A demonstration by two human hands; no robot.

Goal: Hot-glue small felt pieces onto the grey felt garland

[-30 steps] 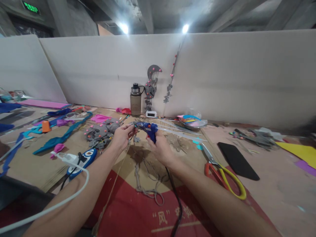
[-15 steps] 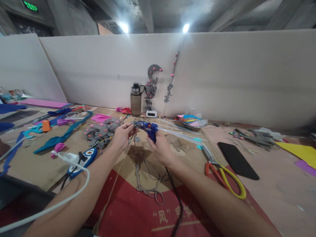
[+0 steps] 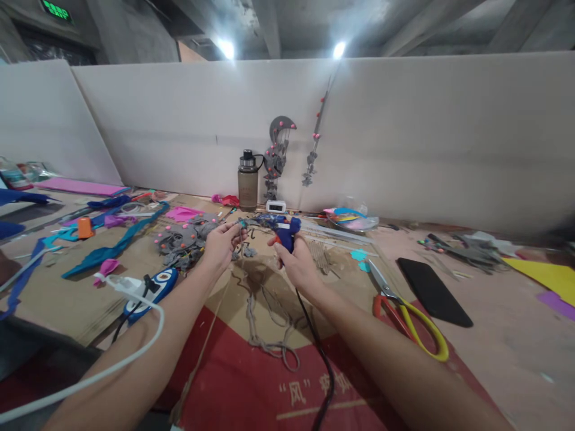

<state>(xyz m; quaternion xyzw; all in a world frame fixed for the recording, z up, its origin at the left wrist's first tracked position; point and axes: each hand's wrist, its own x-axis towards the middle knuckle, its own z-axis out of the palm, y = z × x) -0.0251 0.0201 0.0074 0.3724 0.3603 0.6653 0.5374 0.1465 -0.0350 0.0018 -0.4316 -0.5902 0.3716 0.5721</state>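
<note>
My right hand (image 3: pixel 296 266) is wrapped round the handle of a blue glue gun (image 3: pixel 284 228), whose black cord (image 3: pixel 314 323) trails back toward me. The gun's nozzle points left toward my left hand (image 3: pixel 221 244). That hand pinches a small grey piece with thin cord (image 3: pixel 245 257) hanging from it, held just above the cardboard. More grey cord (image 3: pixel 269 335) lies looped on the cardboard and red sheet below both hands.
Red-and-yellow scissors (image 3: pixel 408 314) and a black pad (image 3: pixel 433 292) lie to the right. A brown bottle (image 3: pixel 247 184) and a grey felt hanging (image 3: pixel 278 149) stand by the back wall. Grey felt pieces (image 3: pixel 184 239), blue strips (image 3: pixel 112 248) and a white cable (image 3: pixel 112 365) lie left.
My right hand has tilted the glue gun and shifted it slightly right and up. The left hand keeps its pinch in nearly the same spot.
</note>
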